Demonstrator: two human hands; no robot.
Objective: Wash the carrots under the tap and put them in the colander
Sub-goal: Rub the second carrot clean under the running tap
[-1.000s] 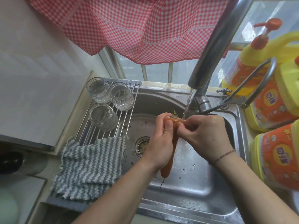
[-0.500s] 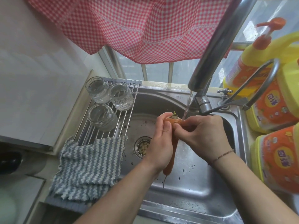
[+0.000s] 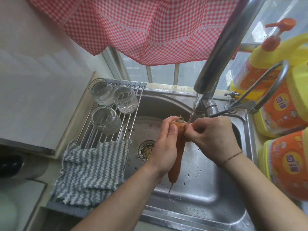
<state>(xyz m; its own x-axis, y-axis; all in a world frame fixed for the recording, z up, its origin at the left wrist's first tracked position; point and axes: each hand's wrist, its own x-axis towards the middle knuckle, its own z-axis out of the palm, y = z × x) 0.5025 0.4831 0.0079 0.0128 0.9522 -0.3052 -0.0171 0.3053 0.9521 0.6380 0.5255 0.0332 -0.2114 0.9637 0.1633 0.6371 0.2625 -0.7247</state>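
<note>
Under the thin stream from the curved steel tap (image 3: pixel 221 52): long orange carrot (image 3: pixel 179 147) clamped in left hand (image 3: pixel 164 147), right-hand fingers (image 3: pixel 193 133) pinched on its crown, scrubbing, tip draining down.

The right hand (image 3: pixel 215 139) now sits slightly lower on the carrot (image 3: pixel 179 147), its fingertips pinching just below the top instead of at it.

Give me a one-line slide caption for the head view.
Both hands, left and right, hold a long orange carrot under the tap's thin water stream over the stainless steel sink.
</note>
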